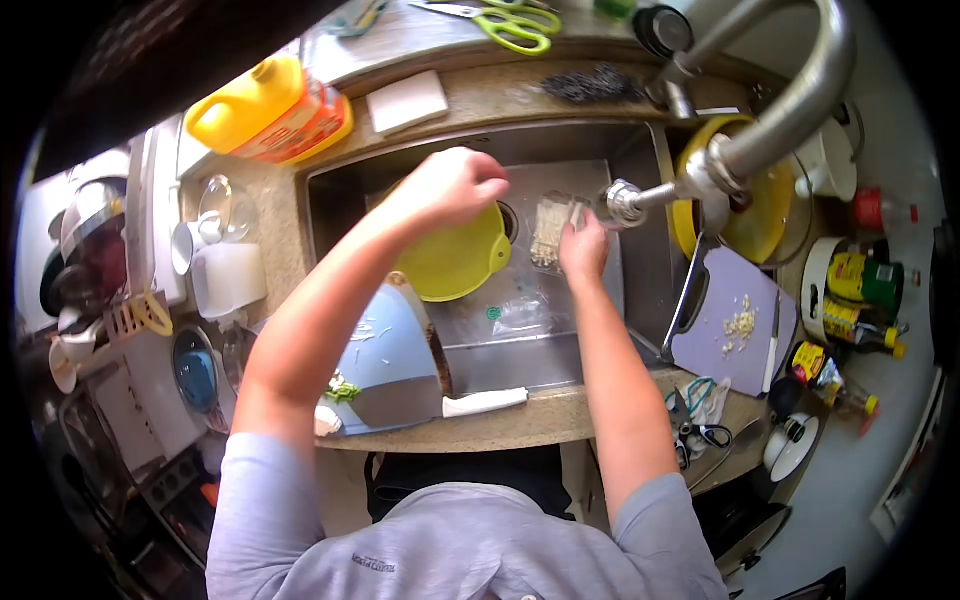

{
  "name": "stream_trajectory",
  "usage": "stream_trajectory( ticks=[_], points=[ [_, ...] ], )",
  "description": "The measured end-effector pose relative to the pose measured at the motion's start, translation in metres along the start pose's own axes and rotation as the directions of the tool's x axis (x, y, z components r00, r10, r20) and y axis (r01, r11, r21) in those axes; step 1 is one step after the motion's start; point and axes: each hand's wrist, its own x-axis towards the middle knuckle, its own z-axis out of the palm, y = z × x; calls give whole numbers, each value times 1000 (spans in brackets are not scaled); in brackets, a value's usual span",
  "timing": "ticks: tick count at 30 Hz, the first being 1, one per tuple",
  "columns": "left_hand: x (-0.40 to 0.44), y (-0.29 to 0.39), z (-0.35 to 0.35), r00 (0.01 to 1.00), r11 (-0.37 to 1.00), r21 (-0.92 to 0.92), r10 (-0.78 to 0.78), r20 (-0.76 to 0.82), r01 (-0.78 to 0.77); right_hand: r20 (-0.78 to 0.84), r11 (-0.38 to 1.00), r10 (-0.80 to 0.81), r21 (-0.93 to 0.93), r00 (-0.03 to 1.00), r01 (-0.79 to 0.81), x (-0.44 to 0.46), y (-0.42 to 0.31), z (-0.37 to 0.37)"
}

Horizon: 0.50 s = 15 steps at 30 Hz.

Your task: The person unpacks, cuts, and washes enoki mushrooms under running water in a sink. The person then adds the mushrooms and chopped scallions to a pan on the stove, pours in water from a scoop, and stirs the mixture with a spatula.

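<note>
My right hand (584, 247) grips a clear packet of pale, thin-stemmed mushrooms (549, 230) over the sink's right half. Above the far rim of a yellow-green basin (450, 262) is my left hand (458, 186), its fingers curled; anything inside them is hidden. The basin stands in the steel sink (590, 340), and a crumpled clear plastic wrapper (525, 318) with a green mark lies near it on the sink floor. At the near left, a blue cutting board (385, 345) carries white shreds and chopped greens. A white-handled knife (485, 402) rests across its near edge.
A curved metal faucet (760, 140) reaches over the sink from the right. Beside the sink lies a purple cutting board (722, 300) with chopped pale bits and a knife. A yellow jug (275, 110) stands at the far left, green-handled scissors (515, 28) behind the sink.
</note>
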Motion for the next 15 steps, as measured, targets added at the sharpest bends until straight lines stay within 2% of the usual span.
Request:
stream_trajectory(
  ticks=[1,2,3,4,5,6,7,8,9,11,12,13,14,15],
  points=[
    [-24,-13,-20,997,999,38,-27,-68,29,-172,945,-232,-271,957,180,-8,-7,-3],
    [-54,-29,-36,979,1000,27,-10,-203,16,-268,792,-482,-541,834,284,-16,-14,-3],
    [-84,-42,-52,959,1000,-6,-23,-282,23,-253,781,-502,-543,827,308,-24,-22,4],
    [-116,-51,-66,931,994,-69,-109,-348,90,-101,747,-598,-429,795,508,-32,-32,15],
    [-148,-59,-75,897,992,-91,-120,-426,89,40,686,-691,-277,721,673,-40,-43,28],
    [-178,-67,-81,873,986,-144,-142,-467,83,112,597,-780,-164,616,785,-48,-56,46],
    [-207,-57,-84,826,962,-245,-235,-512,122,172,494,-853,-39,492,869,-58,-69,65],
    [-232,-57,-83,791,977,-198,-180,-584,77,272,436,-868,19,415,900,-71,-87,72],
    [-256,-61,-79,757,971,-227,-202,-621,73,291,413,-875,30,387,910,-74,-89,79],
    [-299,-73,-66,696,943,-329,-265,-667,44,730,217,-638,-132,243,967,-60,-76,88],
    [-319,-80,-59,671,932,-357,-300,-678,55,744,174,-625,-161,235,972,-47,-59,91],
    [-337,-88,-50,649,921,-385,-334,-684,68,697,170,-668,-198,260,965,-40,-44,88],
    [-351,-97,-39,630,900,-429,-377,-679,77,726,196,-636,-177,262,965,-31,-42,80],
    [-364,-105,-29,614,878,-471,-417,-670,83,710,179,-672,-121,211,976,-29,-47,70]
  ],
)
